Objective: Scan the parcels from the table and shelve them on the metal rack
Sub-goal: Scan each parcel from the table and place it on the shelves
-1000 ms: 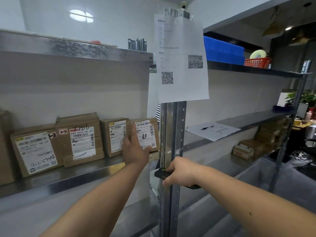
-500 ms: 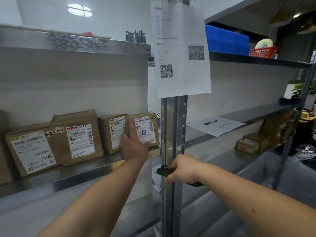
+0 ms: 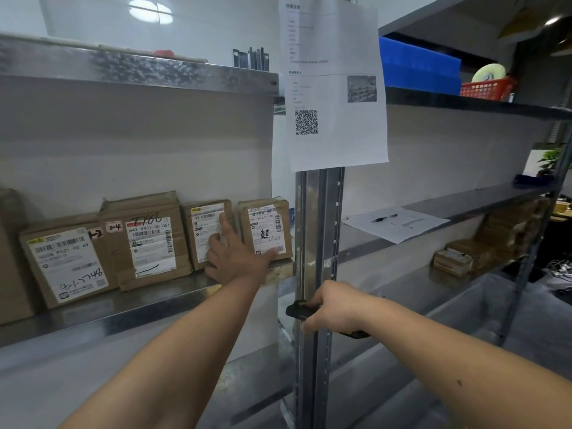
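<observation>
On the rack shelf [image 3: 130,308], her spread left hand [image 3: 235,258] squares two parcels [image 3: 266,230]; right hand [image 3: 337,308] grips the scanner [image 3: 298,312]. Next: fetch another.

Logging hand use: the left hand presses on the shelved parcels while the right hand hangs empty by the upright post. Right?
Not quite. The head view shows the right hand gripping a black scanner beside the post. The left hand does rest on the parcels.

Left hand [image 3: 235,258] touches shelved parcels [image 3: 266,230]; right hand [image 3: 334,308] grips scanner [image 3: 298,312].
</observation>
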{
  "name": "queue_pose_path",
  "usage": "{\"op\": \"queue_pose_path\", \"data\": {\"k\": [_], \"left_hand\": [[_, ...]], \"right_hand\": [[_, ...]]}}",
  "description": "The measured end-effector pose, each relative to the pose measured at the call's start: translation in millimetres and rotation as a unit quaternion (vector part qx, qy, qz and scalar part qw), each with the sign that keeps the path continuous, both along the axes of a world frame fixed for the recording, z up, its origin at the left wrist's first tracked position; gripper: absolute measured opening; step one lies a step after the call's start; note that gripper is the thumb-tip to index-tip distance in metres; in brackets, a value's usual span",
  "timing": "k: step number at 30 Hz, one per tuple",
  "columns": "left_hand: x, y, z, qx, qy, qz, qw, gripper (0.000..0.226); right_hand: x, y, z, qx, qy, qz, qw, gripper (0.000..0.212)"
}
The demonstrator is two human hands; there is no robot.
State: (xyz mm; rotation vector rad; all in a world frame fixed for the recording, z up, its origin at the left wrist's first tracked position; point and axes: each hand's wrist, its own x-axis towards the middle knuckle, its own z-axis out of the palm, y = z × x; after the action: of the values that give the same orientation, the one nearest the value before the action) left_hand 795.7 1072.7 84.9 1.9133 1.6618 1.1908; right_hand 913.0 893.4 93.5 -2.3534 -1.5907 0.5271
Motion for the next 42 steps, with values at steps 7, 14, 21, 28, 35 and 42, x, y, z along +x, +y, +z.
{"op": "queue_pose_path", "data": {"k": [7,14,21,28,35,42], "left_hand": [[-3.7,0.1,-0.4,-0.015,-0.011,0.033,0.999,0.141],[1.5,-4.2,1.3,0.078,0.009,0.026,0.997,0.117],[0.9,3.7,20.0,0.173,0.122,-0.083,0.974,0.127],[3.7,8.2,19.0,0.185,0.165,-0.089,0.965,0.128],[13.4,13.2,18.0,0.174,0.167,-0.067,0.968,0.123],[11.2,16.1,15.1,0.178,0.179,-0.058,0.966,0.126]], "right_hand": [[-2.6,-1.5,-3.3,-0.007,0.006,0.007,1.0,0.044],[-3.7,-0.2,-4.9,-0.005,0.006,0.005,1.0,0.041],[-3.1,1.6,-1.6,-0.006,0.004,0.005,1.0,0.041],[0.7,1.5,-1.9,-0.011,-0.006,0.003,1.0,0.043],[5.9,0.8,-7.0,-0.017,0.005,-0.001,1.0,0.046],[7.1,1.4,-10.0,-0.018,0.005,-0.002,1.0,0.043]]}}
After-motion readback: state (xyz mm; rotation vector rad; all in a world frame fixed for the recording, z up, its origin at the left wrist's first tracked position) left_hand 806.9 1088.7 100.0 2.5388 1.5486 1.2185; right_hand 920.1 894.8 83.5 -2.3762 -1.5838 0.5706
